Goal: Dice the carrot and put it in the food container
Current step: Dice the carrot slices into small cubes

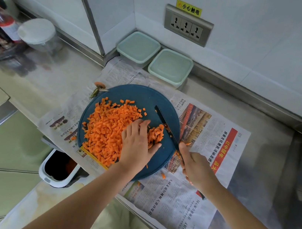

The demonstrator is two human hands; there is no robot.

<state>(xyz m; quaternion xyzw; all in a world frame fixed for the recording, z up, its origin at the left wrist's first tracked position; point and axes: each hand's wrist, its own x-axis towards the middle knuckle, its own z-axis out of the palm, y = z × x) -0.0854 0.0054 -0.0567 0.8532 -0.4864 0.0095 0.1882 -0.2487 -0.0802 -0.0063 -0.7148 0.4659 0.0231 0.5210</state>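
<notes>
head view: left hand [138,143] on diced carrot [108,127], right hand [198,168] apparently gripping knife [165,123].

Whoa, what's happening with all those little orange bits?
A person is dicing carrot. The left hand rests on the pile of diced carrot on a round blue cutting board. The right hand has its grip on a knife, whose blade lies over the board's right side. Two food containers sit by the wall, both with lids on.
</notes>
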